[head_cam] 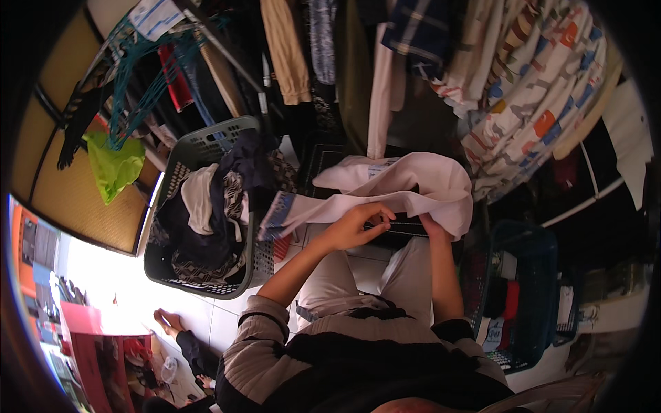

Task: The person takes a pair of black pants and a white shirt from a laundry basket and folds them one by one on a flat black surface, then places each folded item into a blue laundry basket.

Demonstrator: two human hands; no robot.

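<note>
My left hand hovers at the near edge of a whitish cloth, its fingers bent and apart, nothing visibly in them. The cloth bears a blue patterned band at its left end and a blue printed patch farther back. It loops round to the right, where my right hand reaches in under it and bears its weight; the fingers of that hand are hidden in the folds. Below the cloth lies a dark item with pale stitched lines. To the left, a grey-green plastic laundry basket is heaped with crumpled clothes.
Hanging clothes and a patterned fabric line the far side. Teal hangers hang at upper left. A dark teal basket with folded clothes stands at right. Another person's feet rest on the tiled floor beside a pink shelf.
</note>
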